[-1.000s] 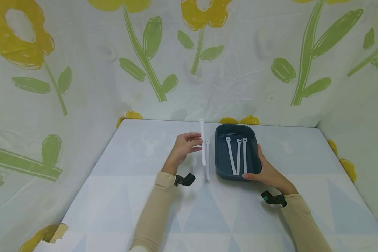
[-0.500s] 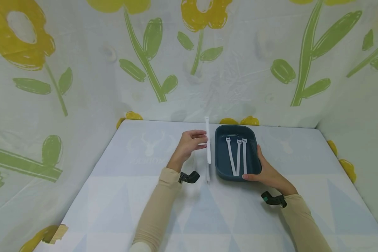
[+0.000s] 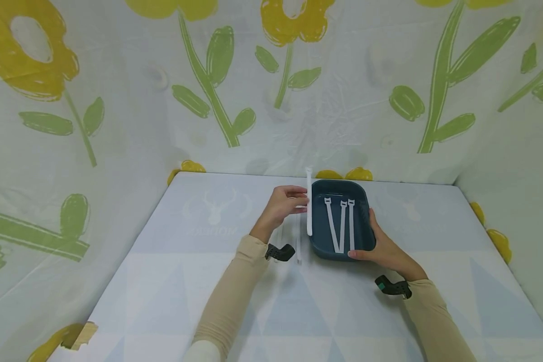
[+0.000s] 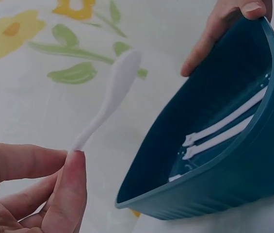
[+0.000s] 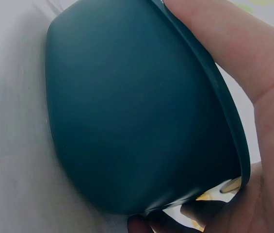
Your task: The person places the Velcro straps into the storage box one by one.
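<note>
A dark teal rectangular tray (image 3: 319,221) stands near the table's far edge. My right hand (image 3: 391,254) grips its right side and near corner, with the thumb over the rim; in the right wrist view its outer wall (image 5: 141,107) fills most of the picture. Inside lie 3 white slotted-head cable ties (image 3: 333,226), side by side. Between thumb and forefinger, my left hand (image 3: 281,205) pinches another white cable tie (image 3: 309,221), seen bending upward (image 4: 112,90) in the left wrist view. It hangs at the tray's left rim, outside the ties' area.
One more white cable tie (image 3: 298,246) lies on the table (image 3: 199,281) left of the tray, partly hidden by the left hand. Flower-printed curtains (image 3: 344,100) enclose the table's back and sides. Brown tape (image 3: 85,335) is at the left edge.
My left hand has moved right with the pinched cable tie, from above the tie on the table to the tray's left rim. Right hand and tray have stayed put.
</note>
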{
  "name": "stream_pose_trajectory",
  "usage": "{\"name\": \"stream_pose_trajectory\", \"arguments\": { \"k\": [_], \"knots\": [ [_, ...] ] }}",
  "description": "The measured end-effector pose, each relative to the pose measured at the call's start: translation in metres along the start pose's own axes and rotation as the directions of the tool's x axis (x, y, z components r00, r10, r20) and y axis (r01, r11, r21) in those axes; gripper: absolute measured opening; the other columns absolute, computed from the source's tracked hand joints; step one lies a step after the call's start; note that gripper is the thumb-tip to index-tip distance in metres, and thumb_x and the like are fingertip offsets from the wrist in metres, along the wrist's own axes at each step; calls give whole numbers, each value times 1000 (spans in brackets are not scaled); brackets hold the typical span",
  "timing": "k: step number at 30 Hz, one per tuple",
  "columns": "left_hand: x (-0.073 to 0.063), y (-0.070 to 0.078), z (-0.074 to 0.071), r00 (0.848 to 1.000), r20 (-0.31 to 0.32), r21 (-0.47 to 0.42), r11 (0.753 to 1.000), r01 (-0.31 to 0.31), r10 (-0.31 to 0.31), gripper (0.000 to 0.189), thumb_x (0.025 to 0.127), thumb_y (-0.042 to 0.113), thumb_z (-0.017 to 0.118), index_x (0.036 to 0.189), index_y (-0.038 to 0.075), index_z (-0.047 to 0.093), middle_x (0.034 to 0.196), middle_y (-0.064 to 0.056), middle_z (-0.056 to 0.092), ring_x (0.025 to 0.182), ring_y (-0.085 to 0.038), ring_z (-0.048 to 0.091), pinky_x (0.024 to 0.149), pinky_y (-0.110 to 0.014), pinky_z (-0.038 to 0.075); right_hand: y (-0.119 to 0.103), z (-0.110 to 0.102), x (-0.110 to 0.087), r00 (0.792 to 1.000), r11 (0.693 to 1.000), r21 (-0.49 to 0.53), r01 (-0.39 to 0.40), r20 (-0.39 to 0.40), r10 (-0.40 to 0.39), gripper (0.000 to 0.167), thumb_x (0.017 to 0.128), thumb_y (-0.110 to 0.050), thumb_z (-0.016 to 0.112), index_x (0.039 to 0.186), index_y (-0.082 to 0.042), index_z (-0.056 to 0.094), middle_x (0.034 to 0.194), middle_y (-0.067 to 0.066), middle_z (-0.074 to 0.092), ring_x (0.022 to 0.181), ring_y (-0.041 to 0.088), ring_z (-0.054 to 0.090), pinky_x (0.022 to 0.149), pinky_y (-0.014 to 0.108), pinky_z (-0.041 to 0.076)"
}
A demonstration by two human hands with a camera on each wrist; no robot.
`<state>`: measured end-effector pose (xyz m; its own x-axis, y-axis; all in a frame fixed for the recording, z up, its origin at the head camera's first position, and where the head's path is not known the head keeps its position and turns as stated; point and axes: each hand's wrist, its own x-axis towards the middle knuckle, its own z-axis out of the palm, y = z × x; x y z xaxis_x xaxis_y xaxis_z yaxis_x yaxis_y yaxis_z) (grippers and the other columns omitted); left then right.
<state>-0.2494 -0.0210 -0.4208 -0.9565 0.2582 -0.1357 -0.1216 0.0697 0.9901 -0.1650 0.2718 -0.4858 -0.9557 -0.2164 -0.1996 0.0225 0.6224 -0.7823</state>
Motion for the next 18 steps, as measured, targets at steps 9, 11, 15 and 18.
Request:
{"name": "stream_pose_trajectory", "arguments": {
  "k": [9, 11, 15, 18],
  "knots": [
    [5, 1, 12, 1000, 8, 69, 997, 19, -20, 31, 96, 3, 69, 126, -3, 68, 107, -13, 68, 86, -14, 69, 82, -33, 65, 1, 1, 0, 1000, 1000, -10, -16, -4, 16, 140, 81, -41, 84, 160, -22, -30, 173, 23, -13, 157, 55, 2, 120, 78, 15],
    [6, 0, 14, 1000, 9, 83, 996, 18, -19, 29, 96, 2, 69, 125, -4, 68, 106, -13, 68, 85, -14, 69, 81, -32, 65, 1, 1, 0, 1000, 1000, -13, -18, -7, 18, 140, 81, -42, 84, 160, -22, -30, 173, 22, -13, 157, 55, 2, 120, 78, 15],
    [8, -2, 17, 1000, -2, 122, 992, 25, -25, 27, 97, 3, 69, 123, -3, 68, 107, -14, 69, 86, -15, 70, 79, -30, 65, 0, 2, 0, 1000, 1000, -13, -22, -7, 22, 140, 81, -42, 84, 160, -22, -30, 173, 22, -13, 157, 55, 3, 120, 78, 15],
    [9, -3, 20, 999, -14, 158, 987, 38, -36, 26, 96, 3, 70, 122, -1, 69, 109, -15, 70, 88, -18, 71, 79, -30, 65, 0, 2, 0, 1000, 1000, -13, -27, -8, 27, 140, 81, -42, 84, 160, -23, -30, 173, 23, -12, 157, 56, 3, 120, 78, 15]
  ]
}}
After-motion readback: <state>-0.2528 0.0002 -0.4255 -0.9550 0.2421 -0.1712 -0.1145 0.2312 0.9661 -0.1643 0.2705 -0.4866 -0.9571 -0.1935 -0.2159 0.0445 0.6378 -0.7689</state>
